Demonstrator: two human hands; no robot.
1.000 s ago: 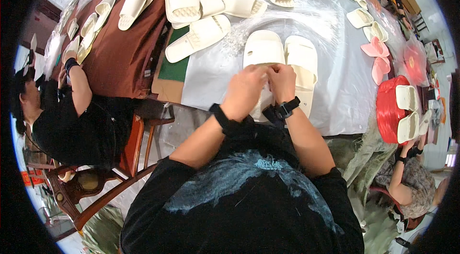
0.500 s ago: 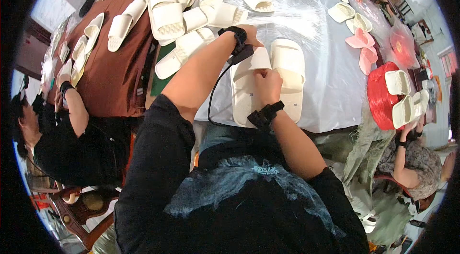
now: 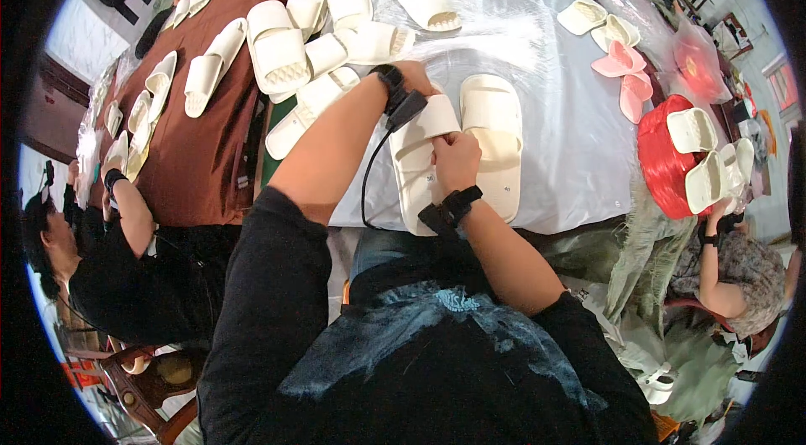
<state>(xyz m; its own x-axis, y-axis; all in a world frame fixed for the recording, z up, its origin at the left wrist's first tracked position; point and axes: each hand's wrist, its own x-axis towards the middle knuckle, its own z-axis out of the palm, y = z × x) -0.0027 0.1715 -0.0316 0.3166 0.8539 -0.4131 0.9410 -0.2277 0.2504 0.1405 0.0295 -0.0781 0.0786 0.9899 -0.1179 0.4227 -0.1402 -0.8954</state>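
On the sheeted table in front of me lie two cream slide slippers side by side: the left slipper and the right slipper. My left hand covers the toe end of the left slipper, its fingers curled down against it and partly hidden by the hand itself. At the rear edge of that slipper's strap, my right hand is closed, with thumb and fingers bunched against the strap opening. Nothing touches the right slipper's strap. Each wrist wears a black band, and a cable runs from the left one.
Several cream slippers are heaped to the left, and one slipper lies farther back. A brown-covered table adjoins at left. Pink slippers and a red bundle sit at right. Other people work around the tables.
The whole view has shifted slightly, putting the table items lower and left. Both my hands stay at the left slipper. At right, a person's held slippers have moved a little.
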